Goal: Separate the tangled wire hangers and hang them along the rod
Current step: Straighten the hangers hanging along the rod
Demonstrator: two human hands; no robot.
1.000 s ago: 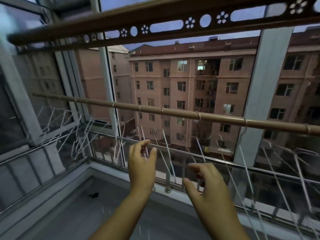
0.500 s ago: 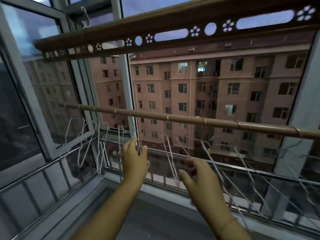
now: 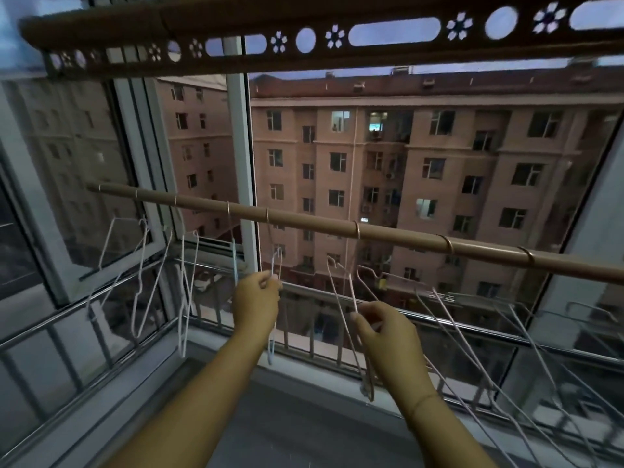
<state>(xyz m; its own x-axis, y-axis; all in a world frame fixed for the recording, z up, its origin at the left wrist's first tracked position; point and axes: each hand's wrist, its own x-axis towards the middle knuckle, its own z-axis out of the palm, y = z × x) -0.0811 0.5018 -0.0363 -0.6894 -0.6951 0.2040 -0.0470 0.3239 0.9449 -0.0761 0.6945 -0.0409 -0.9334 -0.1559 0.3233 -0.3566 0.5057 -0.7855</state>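
- Reaching forward under the rod, both hands work among white wire hangers in front of a balcony window.
- The left hand is curled, its fingers pinched on a narrow hanger that runs from just above the hand down past the wrist toward the sill.
- The right hand is also curled, pinching the thin wires of a second hanger; its hook end sits above the hand, below the rod, and its lower end dangles beside the forearm.
- Whether either held hanger is hooked on the rod cannot be told.
- The rod crosses the view from upper left to lower right, with small rings spaced along it.
- Left hangers dangle from the rod near the open window frame, spaced apart.
- A tangle of more hangers spreads to the right of the right hand, slanting down over the railing.
- A perforated brown bar spans the top.
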